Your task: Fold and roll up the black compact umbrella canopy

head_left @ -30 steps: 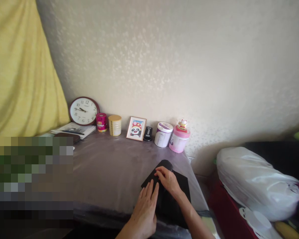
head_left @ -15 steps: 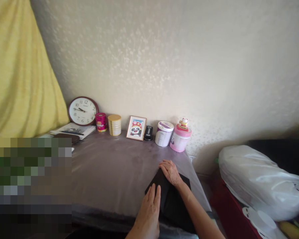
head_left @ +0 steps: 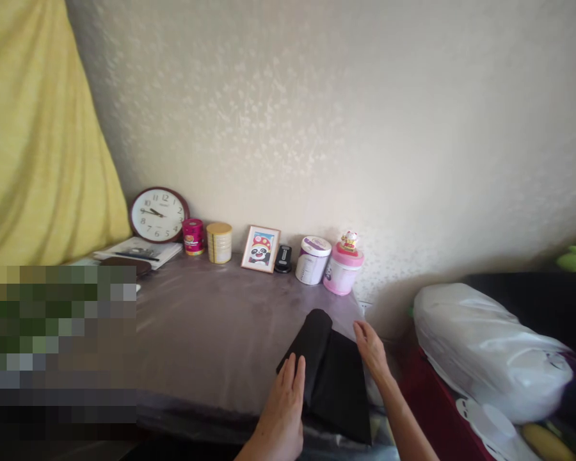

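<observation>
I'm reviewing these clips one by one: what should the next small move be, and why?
Probably the right hand should take the right edge of the black cloth and fold it leftward: that side lies spread flat beside the raised left fold, the left hand rests there, and the right is close to that edge.

head camera: worn on head, looks forward and down
nearest: left hand, right hand, low in view
worktop: seen from above
farthest: wallpapered wall
</observation>
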The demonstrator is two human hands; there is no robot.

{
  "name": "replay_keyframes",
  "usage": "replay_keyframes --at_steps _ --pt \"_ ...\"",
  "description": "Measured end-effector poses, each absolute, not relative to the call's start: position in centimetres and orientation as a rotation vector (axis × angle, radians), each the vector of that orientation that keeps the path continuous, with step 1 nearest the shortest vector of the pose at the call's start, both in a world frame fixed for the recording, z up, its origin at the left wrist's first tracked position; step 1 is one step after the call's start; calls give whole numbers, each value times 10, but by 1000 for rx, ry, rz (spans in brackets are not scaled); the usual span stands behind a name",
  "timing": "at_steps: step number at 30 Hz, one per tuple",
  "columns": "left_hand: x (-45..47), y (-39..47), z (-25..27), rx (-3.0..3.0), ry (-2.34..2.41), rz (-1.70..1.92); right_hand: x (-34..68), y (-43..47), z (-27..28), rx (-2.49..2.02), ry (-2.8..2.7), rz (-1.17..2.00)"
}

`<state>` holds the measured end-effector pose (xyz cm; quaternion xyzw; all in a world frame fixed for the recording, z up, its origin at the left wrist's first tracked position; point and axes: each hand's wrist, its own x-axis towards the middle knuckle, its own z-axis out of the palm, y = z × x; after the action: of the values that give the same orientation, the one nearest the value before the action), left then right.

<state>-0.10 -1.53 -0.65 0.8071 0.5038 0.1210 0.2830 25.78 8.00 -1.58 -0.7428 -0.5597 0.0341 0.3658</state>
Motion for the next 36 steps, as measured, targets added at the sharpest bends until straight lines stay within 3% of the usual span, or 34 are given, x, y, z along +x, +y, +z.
replay_keyframes --at_steps 4,10,20,29,36 --pt "-1 -16 -7 2175 1350 348 275 45 -22 -1956 -1355 184" --pt "-2 -18 -12 2245 1364 377 257 20 -17 -1906 -1190 617" --pt "-2 -16 -20 2272 1366 428 215 18 4 -1839 -1118 860" --pt "1 -16 -25 2249 1349 459 190 44 40 -1462 -1017 1087" --pt "3 -14 -25 2231 1365 446 155 76 25 -1391 -940 1159"
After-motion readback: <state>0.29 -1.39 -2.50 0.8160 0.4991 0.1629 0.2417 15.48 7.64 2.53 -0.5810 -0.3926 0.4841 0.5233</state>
